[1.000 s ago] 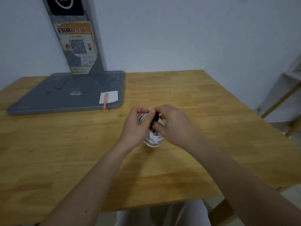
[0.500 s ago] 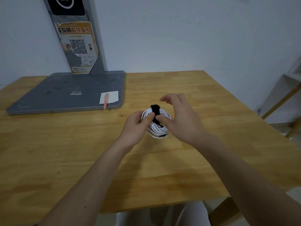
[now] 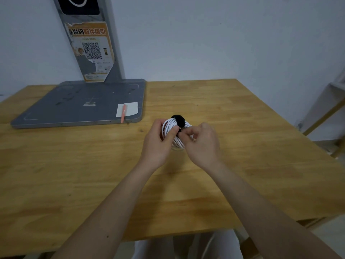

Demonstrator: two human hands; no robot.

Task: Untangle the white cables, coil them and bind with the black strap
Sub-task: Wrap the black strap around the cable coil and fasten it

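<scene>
A coil of white cables (image 3: 170,126) is held upright above the wooden table (image 3: 242,128), between both hands. A black strap (image 3: 178,120) wraps over the coil's top. My left hand (image 3: 159,143) grips the coil's left side, with its thumb pressed on the loops. My right hand (image 3: 201,143) pinches the strap's end at the middle of the coil; its fingers hide the coil's right half.
A grey metal stand base (image 3: 74,107) lies at the back left, its post carrying a QR-code poster (image 3: 91,51). A white paper slip (image 3: 128,109) and an orange pen (image 3: 123,115) lie on the base's near right corner. A shelf frame (image 3: 328,113) stands off the table's right.
My right hand's spread fingers have curled in and now pinch the strap at the coil's centre. The coil has stayed between both hands, with the strap showing over its top.
</scene>
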